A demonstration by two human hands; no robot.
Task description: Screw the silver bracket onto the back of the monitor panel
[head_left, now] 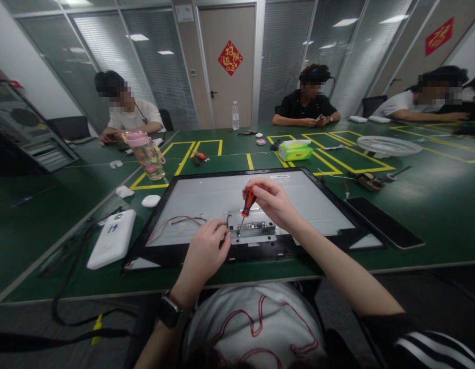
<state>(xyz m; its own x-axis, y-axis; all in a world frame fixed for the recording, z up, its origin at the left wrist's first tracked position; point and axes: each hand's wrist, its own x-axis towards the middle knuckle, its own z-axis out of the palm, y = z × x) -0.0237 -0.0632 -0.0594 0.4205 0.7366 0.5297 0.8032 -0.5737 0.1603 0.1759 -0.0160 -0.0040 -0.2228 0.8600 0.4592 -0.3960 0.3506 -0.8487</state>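
Note:
A monitor panel [206,197] lies back-side up on the green table, black-framed with a grey metal back. Near its front edge sits a small metal bracket with a circuit board [255,229]. My right hand [274,202] is closed round a red-and-black screwdriver [247,202], its tip pointing down at the bracket's left end. My left hand [204,251], a watch on its wrist, is pinched closed at the bracket's left edge, beside the screwdriver tip; what it pinches is hidden. Thin wires [176,223] run left from there across the panel.
A white device [112,238] and cables lie left of the panel, a black phone [383,223] to the right. Behind are a pink-lidded bottle [148,154], a green tissue box [295,150], a white fan grille [389,146] and a water bottle [235,115]. Three people sit at the far side.

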